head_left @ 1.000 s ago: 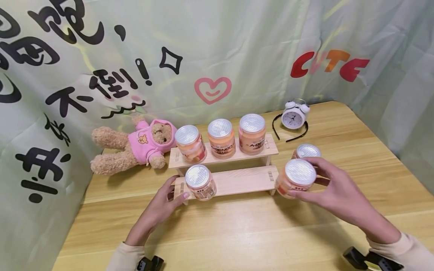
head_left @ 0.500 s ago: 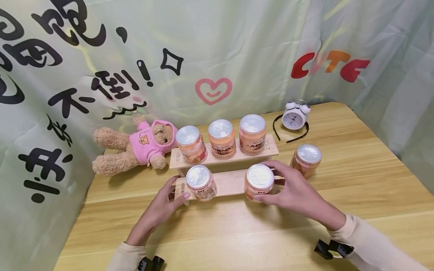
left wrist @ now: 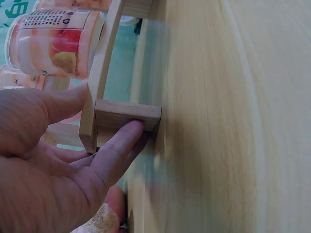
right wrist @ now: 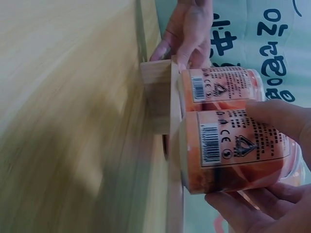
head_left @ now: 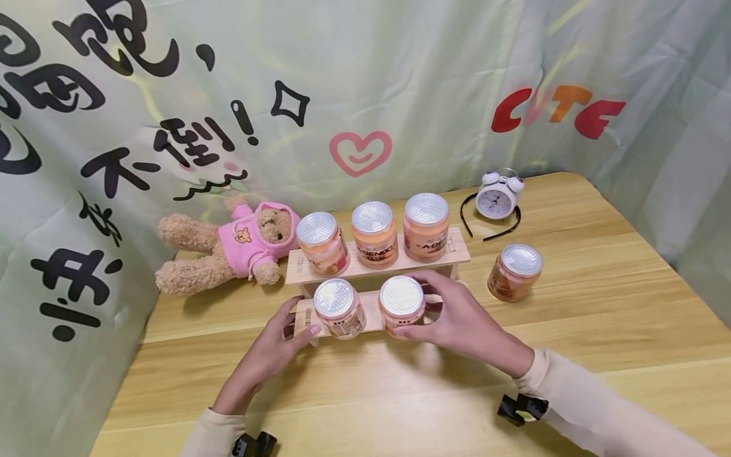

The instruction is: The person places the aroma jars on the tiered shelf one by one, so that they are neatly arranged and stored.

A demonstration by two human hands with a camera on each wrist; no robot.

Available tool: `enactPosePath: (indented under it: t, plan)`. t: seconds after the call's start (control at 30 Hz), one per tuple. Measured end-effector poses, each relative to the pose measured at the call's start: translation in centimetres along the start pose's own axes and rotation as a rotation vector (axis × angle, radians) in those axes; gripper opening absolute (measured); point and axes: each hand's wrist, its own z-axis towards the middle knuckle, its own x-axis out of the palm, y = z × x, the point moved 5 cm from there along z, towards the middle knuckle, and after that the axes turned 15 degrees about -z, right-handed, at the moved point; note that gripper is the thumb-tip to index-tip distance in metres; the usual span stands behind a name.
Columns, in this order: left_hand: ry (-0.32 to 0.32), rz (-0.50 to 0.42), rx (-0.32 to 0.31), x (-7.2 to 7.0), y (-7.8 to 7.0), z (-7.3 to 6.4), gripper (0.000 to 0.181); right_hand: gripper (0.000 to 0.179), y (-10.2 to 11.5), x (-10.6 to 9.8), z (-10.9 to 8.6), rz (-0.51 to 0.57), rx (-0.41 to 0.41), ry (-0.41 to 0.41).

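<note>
My right hand (head_left: 462,320) grips a peach-coloured jar (head_left: 402,301) with a silvery lid, thumb in front and fingers behind. This jar stands upright at the lower tier of a two-tier wooden shelf (head_left: 373,310). Just left of it is a similar jar (head_left: 338,308) on the same tier; in the right wrist view the held jar (right wrist: 233,150) overlaps it. At the tier's left end, my left hand (head_left: 273,349) holds the shelf. The left wrist view shows its thumb by the board's edge and fingers against the shelf leg (left wrist: 129,114).
Three more jars (head_left: 374,241) line the upper tier. Another jar (head_left: 515,274) stands on the table (head_left: 605,298) to the right. Behind it are a white alarm clock (head_left: 494,200) and a black headband (head_left: 511,230). A teddy bear (head_left: 242,238) in pink lies left of the shelf.
My right hand has carried its jar leftward from beyond the shelf's right end to beside the other jar on the lower tier. The left hand has stayed at the shelf's end.
</note>
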Motion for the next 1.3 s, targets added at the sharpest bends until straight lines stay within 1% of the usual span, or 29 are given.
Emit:
enactPosePath:
  t: [0.1, 0.33, 0.43, 0.53, 0.67, 0.8, 0.93, 1.03, 1.17, 1.3]
  plan:
    - [0.001, 0.001, 0.006, 0.0, 0.0, 0.0, 0.062, 0.074, 0.1, 0.6, 0.4, 0.008, -0.004, -0.014]
    - [0.002, 0.014, 0.016, -0.1, 0.0, -0.1, 0.062, 0.077, -0.1, 1.6, 0.9, 0.001, 0.025, -0.033]
    - [0.003, 0.016, 0.016, 0.0, 0.1, -0.1, 0.062, 0.078, -0.1, 1.6, 0.9, -0.004, 0.024, -0.04]
    - [0.003, 0.01, 0.012, 0.0, 0.1, 0.0, 0.062, 0.08, -0.1, 1.5, 0.8, 0.019, 0.024, -0.03]
    - [0.002, 0.006, 0.01, 0.0, 0.2, 0.0, 0.062, 0.079, -0.3, 1.0, 0.6, 0.022, 0.002, -0.021]
    - [0.001, 0.001, 0.004, 0.0, 0.3, 0.1, 0.062, 0.076, -0.8, -0.3, -0.1, -0.025, -0.017, -0.042]
    - [0.008, -0.009, -0.003, 0.0, 0.4, 0.1, 0.062, 0.072, -1.4, -1.9, -1.4, -0.069, -0.002, -0.076]
    - [0.011, -0.012, 0.0, 0.0, 0.3, 0.1, 0.062, 0.069, -1.6, -3.1, -2.4, -0.108, -0.021, -0.125]
    - [0.016, -0.017, 0.002, 0.0, 0.3, 0.1, 0.062, 0.069, -1.4, -5.1, -3.6, -0.176, -0.057, -0.22]
    - [0.016, -0.018, 0.007, 0.1, 0.3, 0.1, 0.062, 0.072, -1.5, -7.2, -4.7, -0.252, -0.025, -0.3]
